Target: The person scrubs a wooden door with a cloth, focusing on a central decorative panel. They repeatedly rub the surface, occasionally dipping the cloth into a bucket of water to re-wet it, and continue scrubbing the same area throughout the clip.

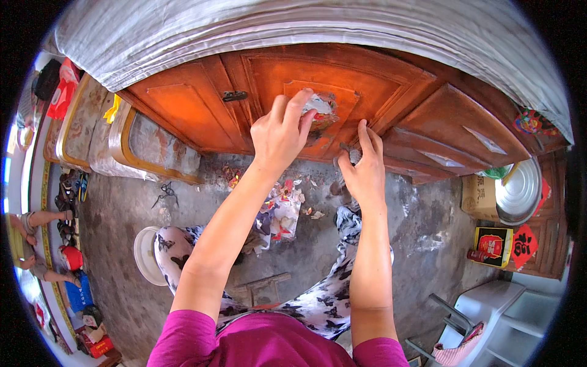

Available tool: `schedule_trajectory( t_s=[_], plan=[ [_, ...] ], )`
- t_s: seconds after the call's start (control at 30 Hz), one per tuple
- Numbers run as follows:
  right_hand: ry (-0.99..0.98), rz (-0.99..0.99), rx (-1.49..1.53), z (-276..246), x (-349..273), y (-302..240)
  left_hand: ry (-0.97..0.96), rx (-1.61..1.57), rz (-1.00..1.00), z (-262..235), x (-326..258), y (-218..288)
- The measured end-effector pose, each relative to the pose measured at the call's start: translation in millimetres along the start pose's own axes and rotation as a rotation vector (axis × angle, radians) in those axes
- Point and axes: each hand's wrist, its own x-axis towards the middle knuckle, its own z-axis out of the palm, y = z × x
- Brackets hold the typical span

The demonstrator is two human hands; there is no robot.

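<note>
An orange-brown wooden cabinet door (272, 76) stands in front of me, with a ragged patch of torn, whitish paper (320, 105) stuck on its middle panel. My left hand (280, 136) is closed at that patch, thumb and forefinger pinching the paper's left edge. Lower and to the right, my right hand (367, 164) has its fingertips against the door's lower frame. Between its thumb and fingers sits a small grey wad (350, 153), whose kind I cannot make out. Torn paper scraps (284, 208) lie on the floor between my knees.
A pale sheet (293, 24) drapes over the cabinet top. A white bucket (145, 257) stands beside my left leg. Wood-framed padded chairs (156, 147) are at left; a cardboard box (479, 197) and round metal lid (520, 189) at right. Another person's legs (49, 218) show far left.
</note>
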Motion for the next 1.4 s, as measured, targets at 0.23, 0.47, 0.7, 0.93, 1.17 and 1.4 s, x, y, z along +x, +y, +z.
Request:
schedule_trajectory(
  t_s=[0.23, 0.47, 0.7, 0.93, 1.17, 1.4],
  plan=[
    [0.004, -0.012, -0.021, 2.2, -3.1, -0.1, 0.027, -0.038, -0.026, -4.1, -2.0, -2.9],
    [0.018, -0.024, 0.001, 1.1, 1.4, -2.1, 0.045, -0.033, 0.014, -3.3, -0.9, -5.1],
    [0.013, -0.021, -0.003, 0.6, -1.1, -1.6, 0.027, -0.051, 0.081, -2.1, 0.2, -3.9],
    [0.012, -0.032, 0.007, 1.3, -2.0, -0.9, 0.039, 0.016, 0.116, 6.3, -11.1, -13.2],
    [-0.036, 0.054, 0.059, -2.7, 0.6, -6.1, -0.033, 0.029, 0.121, 3.8, -10.1, -6.5],
    [0.017, -0.007, 0.022, 4.2, -1.2, -0.2, -0.147, -0.011, 0.05, -3.7, -14.8, 8.3]
  ],
)
